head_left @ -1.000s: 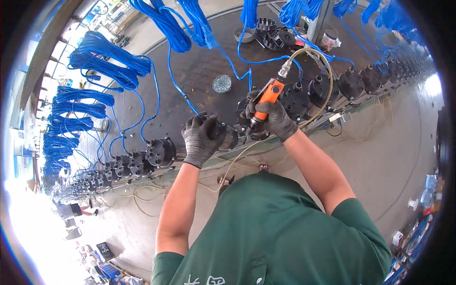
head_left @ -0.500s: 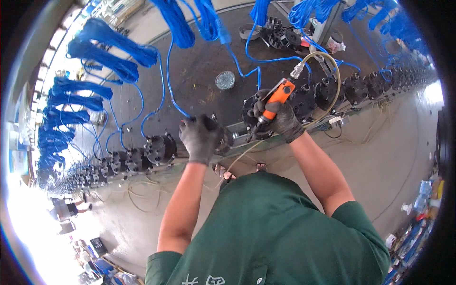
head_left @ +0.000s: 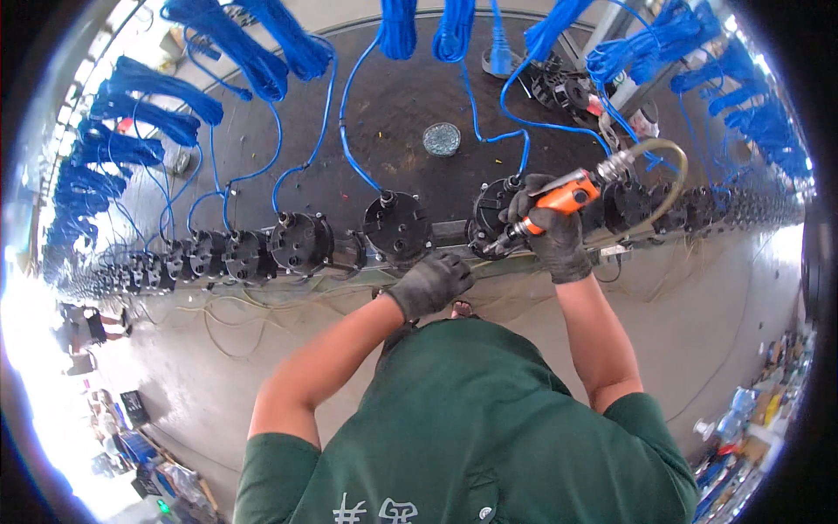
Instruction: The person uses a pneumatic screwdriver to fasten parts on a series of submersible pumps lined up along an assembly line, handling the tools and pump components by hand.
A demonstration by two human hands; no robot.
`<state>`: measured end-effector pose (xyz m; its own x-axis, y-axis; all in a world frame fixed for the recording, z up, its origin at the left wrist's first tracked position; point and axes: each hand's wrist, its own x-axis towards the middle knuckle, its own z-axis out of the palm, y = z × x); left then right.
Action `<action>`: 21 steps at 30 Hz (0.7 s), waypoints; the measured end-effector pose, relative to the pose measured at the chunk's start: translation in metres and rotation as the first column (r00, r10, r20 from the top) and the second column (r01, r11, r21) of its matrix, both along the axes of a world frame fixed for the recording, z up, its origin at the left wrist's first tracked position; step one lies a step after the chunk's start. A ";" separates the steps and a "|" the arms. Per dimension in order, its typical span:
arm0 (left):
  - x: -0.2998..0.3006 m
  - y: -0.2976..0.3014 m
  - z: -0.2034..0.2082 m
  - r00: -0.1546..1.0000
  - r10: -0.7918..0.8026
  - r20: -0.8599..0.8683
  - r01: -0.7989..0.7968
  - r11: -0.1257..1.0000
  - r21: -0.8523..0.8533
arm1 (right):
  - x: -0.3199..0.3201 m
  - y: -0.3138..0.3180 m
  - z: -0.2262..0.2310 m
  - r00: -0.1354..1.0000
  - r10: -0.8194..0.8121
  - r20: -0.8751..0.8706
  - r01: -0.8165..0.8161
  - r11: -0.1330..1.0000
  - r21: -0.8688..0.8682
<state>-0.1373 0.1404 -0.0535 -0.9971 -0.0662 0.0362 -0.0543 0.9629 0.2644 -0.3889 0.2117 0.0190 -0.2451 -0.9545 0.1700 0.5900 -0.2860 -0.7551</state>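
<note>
My right hand (head_left: 556,229), in a dark glove, grips an orange air screwdriver (head_left: 567,197). Its tip angles down to the left, at the near side of a round black housing (head_left: 493,210) with a blue cord; whether it touches a screw I cannot make out. My left hand (head_left: 434,286), also gloved, is closed with curled fingers just in front of the bench edge. It lies between that housing and another round black housing (head_left: 397,225) to its left. Anything within those fingers is hidden.
More black housings (head_left: 297,243) line the bench edge both ways, their blue cords rising to hanging coils (head_left: 227,52). A round dish of small parts (head_left: 442,140) sits on the dark bench top (head_left: 393,96). A pale air hose (head_left: 676,175) loops from the screwdriver. Loose black parts (head_left: 563,92) lie farther back.
My left hand has come off the left black housing, toward me and to the right, uncovering it. The screwdriver, still in my right hand, leans over more. The whole view has shifted.
</note>
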 end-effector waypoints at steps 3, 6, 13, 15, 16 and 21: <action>-0.034 -0.006 -0.041 0.905 -0.032 0.425 0.124 0.973 -0.192 | 0.021 0.001 0.027 0.987 -0.085 -0.134 0.076 0.995 -0.069; -0.038 -0.019 -0.137 0.797 0.009 0.604 0.300 0.862 -0.409 | 0.055 -0.011 0.061 0.941 -0.087 -0.327 0.076 0.996 -0.046; -0.055 -0.019 -0.160 0.635 -0.091 0.767 0.568 0.728 -0.384 | 0.070 -0.014 0.015 0.986 0.014 -0.166 0.008 0.992 0.128; -0.054 -0.021 -0.153 0.645 -0.093 0.758 0.551 0.744 -0.378 | 0.086 -0.021 0.021 0.960 -0.028 -0.279 0.052 0.995 0.081; -0.052 -0.021 -0.153 0.649 -0.087 0.756 0.540 0.753 -0.377 | 0.093 -0.026 0.024 0.959 -0.015 -0.283 0.040 0.996 0.083; -0.052 -0.018 -0.147 0.677 -0.088 0.730 0.505 0.777 -0.375 | 0.105 -0.038 0.016 0.947 0.032 -0.321 0.007 0.993 0.119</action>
